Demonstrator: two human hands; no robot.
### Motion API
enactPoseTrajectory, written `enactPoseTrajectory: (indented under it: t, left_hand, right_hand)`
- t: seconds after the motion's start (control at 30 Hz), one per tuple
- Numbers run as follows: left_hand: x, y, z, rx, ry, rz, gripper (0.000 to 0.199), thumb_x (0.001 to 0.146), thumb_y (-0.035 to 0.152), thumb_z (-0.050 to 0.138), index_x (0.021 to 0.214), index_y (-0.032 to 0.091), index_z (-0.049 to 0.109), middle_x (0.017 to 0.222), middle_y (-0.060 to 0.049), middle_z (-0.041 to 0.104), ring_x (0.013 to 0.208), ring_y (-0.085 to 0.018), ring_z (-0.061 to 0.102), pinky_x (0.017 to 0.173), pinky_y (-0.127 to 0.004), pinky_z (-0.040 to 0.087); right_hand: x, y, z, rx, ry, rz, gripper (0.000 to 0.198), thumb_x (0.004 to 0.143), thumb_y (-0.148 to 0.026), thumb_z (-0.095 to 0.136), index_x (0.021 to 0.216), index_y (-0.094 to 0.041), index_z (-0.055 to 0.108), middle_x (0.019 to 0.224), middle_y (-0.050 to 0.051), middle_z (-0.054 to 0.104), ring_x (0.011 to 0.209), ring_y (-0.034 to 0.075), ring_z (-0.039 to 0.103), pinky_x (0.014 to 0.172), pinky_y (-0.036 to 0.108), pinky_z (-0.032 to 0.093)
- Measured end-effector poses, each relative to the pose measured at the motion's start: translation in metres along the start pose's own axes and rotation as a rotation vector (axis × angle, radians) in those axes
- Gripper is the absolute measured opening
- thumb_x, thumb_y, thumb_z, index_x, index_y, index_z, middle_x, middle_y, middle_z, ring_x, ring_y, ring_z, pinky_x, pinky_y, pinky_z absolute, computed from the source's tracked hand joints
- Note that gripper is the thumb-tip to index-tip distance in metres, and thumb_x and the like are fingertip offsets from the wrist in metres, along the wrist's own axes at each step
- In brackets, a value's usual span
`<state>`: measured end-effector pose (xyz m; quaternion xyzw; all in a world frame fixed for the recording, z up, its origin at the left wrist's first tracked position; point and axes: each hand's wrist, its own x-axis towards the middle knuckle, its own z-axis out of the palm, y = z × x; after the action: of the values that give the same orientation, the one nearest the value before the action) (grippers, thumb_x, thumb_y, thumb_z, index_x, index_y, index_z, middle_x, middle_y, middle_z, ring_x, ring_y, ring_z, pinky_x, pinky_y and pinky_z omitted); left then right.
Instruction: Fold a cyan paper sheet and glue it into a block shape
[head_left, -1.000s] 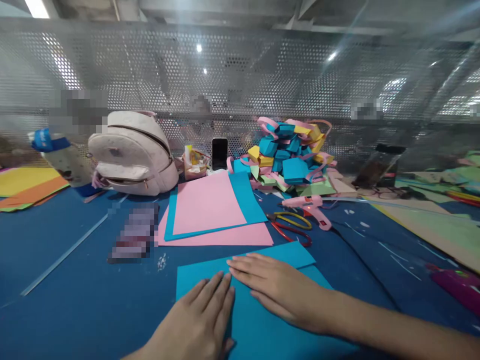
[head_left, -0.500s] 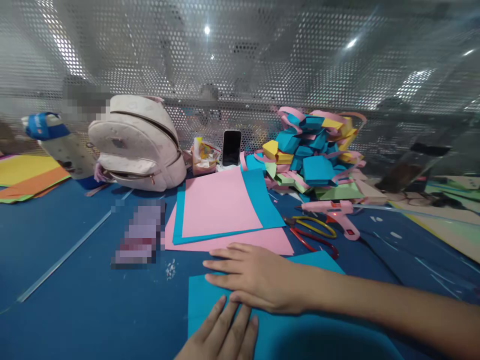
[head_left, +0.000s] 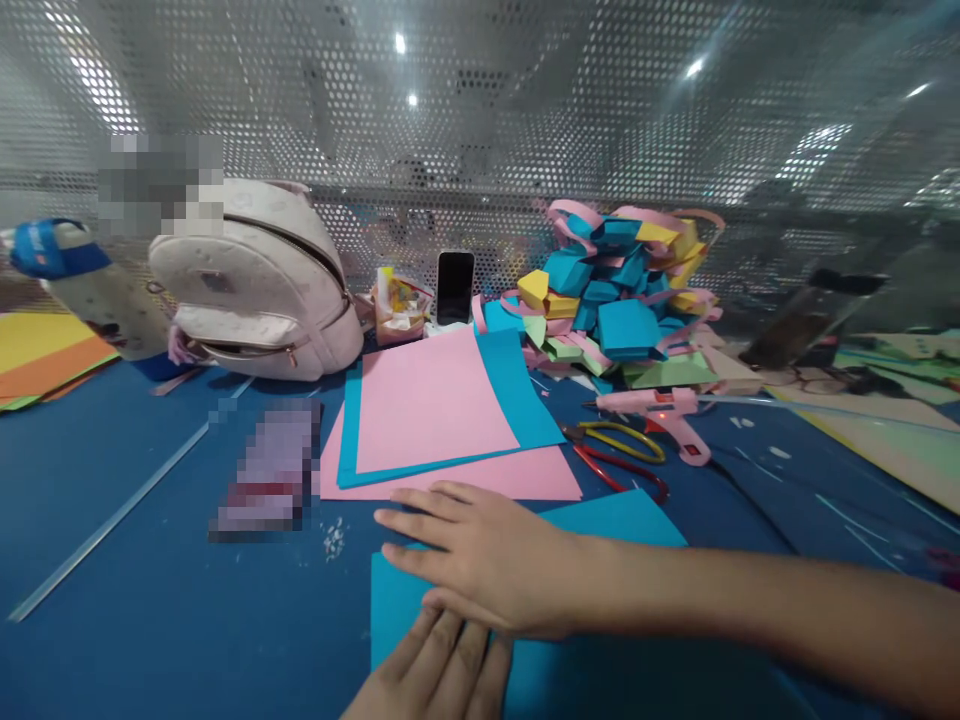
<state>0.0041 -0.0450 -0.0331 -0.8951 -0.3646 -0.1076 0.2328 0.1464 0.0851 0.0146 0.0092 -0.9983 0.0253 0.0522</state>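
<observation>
A blue sheet of paper [head_left: 600, 670] lies on the table in front of me, its lower part cut off by the picture's edge. My right hand [head_left: 487, 560] rests flat across its upper left part, fingers stretched to the left past the sheet's edge. Below it, my left hand [head_left: 442, 665] also presses on the sheet with fingers extended; its fingertips are partly covered by the right hand. Neither hand grips anything. Beyond them sits a stack of pink paper [head_left: 431, 400] and blue paper [head_left: 529, 390].
Scissors [head_left: 615, 450] with yellow and red handles and a pink glue gun [head_left: 667, 410] lie right of the stack. Behind are a heap of folded paper boxes [head_left: 630, 330], a phone [head_left: 454, 287], a backpack [head_left: 255, 290] and a bottle [head_left: 105, 300]. A blurred-out purple item [head_left: 270, 465] lies left.
My right hand has slid a little to the left over the blue sheet and now covers more of the left fingertips. The whole view has shifted slightly.
</observation>
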Motion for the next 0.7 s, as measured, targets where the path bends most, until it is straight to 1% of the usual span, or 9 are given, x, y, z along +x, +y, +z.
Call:
enactPoseTrajectory:
  t: [0.1, 0.27, 0.37, 0.5, 0.6, 0.7]
  left_hand:
    - [0.005, -0.002, -0.005, 0.030, 0.049, 0.015, 0.039, 0.105, 0.036, 0.035, 0.125, 0.018, 0.063, 0.116, 0.001, 0.072, 0.105, -0.016, 0.067, 0.087, -0.026, 0.052]
    - [0.009, -0.002, -0.009, 0.076, 0.059, 0.007, 0.043, 0.103, 0.045, 0.039, 0.127, 0.018, 0.063, 0.127, -0.003, 0.067, 0.116, -0.020, 0.062, 0.091, -0.029, 0.050]
    - [0.009, -0.003, -0.009, 0.084, 0.061, 0.013, 0.047, 0.101, 0.050, 0.039, 0.129, 0.019, 0.062, 0.127, -0.004, 0.066, 0.117, -0.022, 0.060, 0.092, -0.030, 0.049]
    - [0.008, -0.005, -0.008, 0.098, 0.065, 0.045, 0.048, 0.101, 0.049, 0.040, 0.132, 0.018, 0.059, 0.132, -0.005, 0.063, 0.120, -0.022, 0.059, 0.093, -0.030, 0.049]
    - [0.008, -0.006, -0.009, 0.111, 0.037, 0.060, 0.051, 0.100, 0.051, 0.040, 0.136, 0.018, 0.055, 0.136, -0.005, 0.060, 0.120, -0.022, 0.060, 0.090, -0.030, 0.053]
    - [0.008, -0.006, -0.010, 0.128, 0.018, 0.075, 0.056, 0.100, 0.055, 0.039, 0.140, 0.017, 0.050, 0.138, -0.005, 0.057, 0.120, -0.023, 0.061, 0.088, -0.031, 0.056]
  right_hand:
    - [-0.020, -0.002, -0.003, 0.023, -0.012, 0.111, 0.045, 0.103, -0.034, 0.038, 0.142, -0.014, 0.046, 0.157, 0.010, 0.032, 0.145, 0.025, 0.024, 0.116, 0.044, 0.027]
    - [-0.061, -0.001, -0.010, 0.064, -0.045, 0.311, 0.043, 0.101, -0.035, 0.043, 0.141, -0.019, 0.051, 0.156, 0.011, 0.033, 0.146, 0.028, 0.024, 0.116, 0.050, 0.028]
    - [-0.086, 0.000, -0.013, 0.027, -0.033, 0.407, 0.040, 0.100, -0.030, 0.044, 0.138, -0.021, 0.054, 0.154, 0.011, 0.037, 0.145, 0.030, 0.027, 0.114, 0.053, 0.031]
    - [-0.118, 0.001, -0.013, -0.046, -0.032, 0.524, 0.040, 0.099, -0.026, 0.045, 0.138, -0.022, 0.055, 0.153, 0.012, 0.037, 0.143, 0.034, 0.029, 0.110, 0.057, 0.035]
    - [-0.140, 0.005, -0.011, -0.067, -0.025, 0.603, 0.040, 0.101, -0.029, 0.042, 0.139, -0.025, 0.054, 0.154, 0.010, 0.036, 0.144, 0.033, 0.028, 0.110, 0.057, 0.036]
    - [-0.162, 0.009, -0.008, -0.071, 0.002, 0.679, 0.040, 0.102, -0.033, 0.040, 0.140, -0.031, 0.052, 0.158, 0.004, 0.029, 0.145, 0.031, 0.025, 0.112, 0.056, 0.034]
